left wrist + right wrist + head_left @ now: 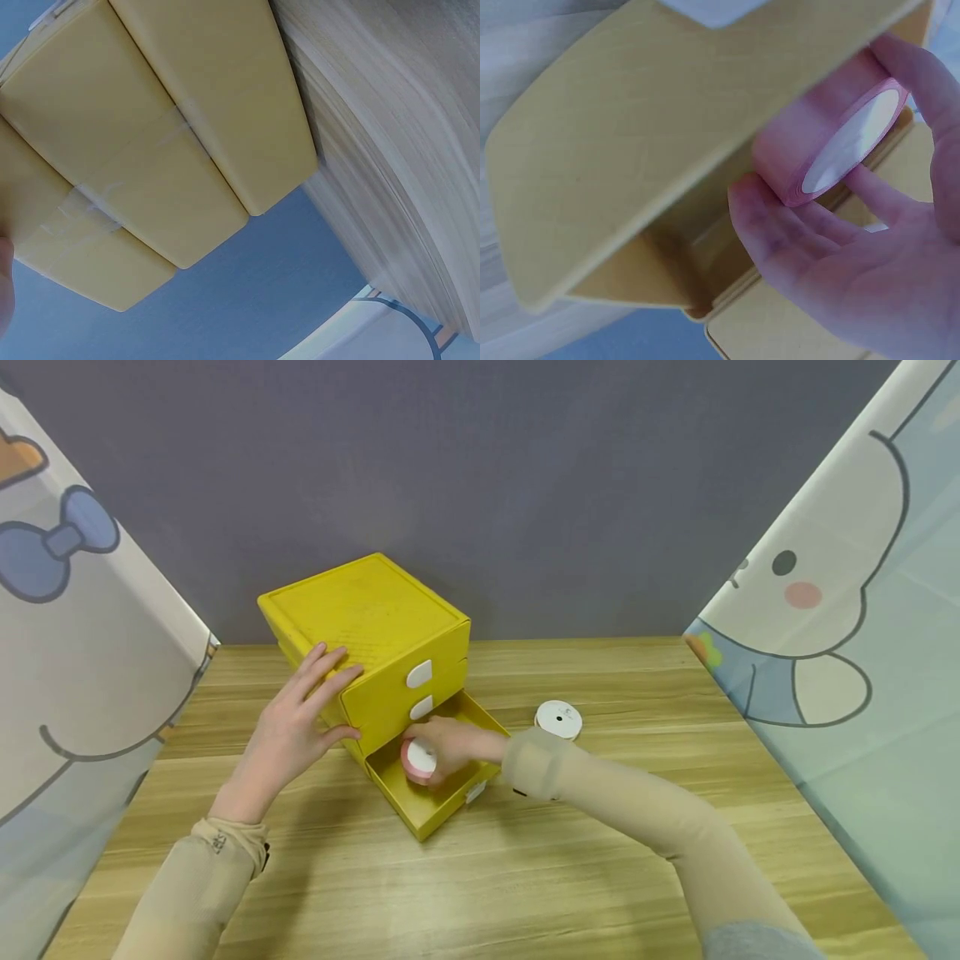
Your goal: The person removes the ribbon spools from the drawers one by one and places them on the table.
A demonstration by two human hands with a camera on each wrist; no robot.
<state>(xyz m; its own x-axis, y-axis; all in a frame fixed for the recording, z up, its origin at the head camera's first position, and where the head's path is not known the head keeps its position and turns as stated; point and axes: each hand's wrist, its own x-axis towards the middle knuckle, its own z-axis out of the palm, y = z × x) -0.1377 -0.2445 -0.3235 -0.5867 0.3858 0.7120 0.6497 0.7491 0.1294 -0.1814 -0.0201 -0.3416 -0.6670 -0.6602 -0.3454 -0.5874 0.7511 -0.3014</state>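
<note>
A yellow drawer box (367, 610) stands on the table, its bottom drawer (420, 822) pulled out. Inside that drawer my right hand (453, 745) holds a roll of pink ribbon (418, 760) with a white face. In the right wrist view, the fingers and thumb curl round the pink roll (825, 127), partly behind the drawer wall. My left hand (296, 714) rests on the box's left front edge, fingers spread on top and thumb against the front. The left wrist view shows the box's taped side (150, 150) and only a bit of a finger.
A white spool (558, 718) lies on the wooden table (600, 860) to the right of the box. The upper drawers have white tabs (420, 674) and look closed. A grey wall (525, 485) stands behind, with cartoon-printed cloths at both sides.
</note>
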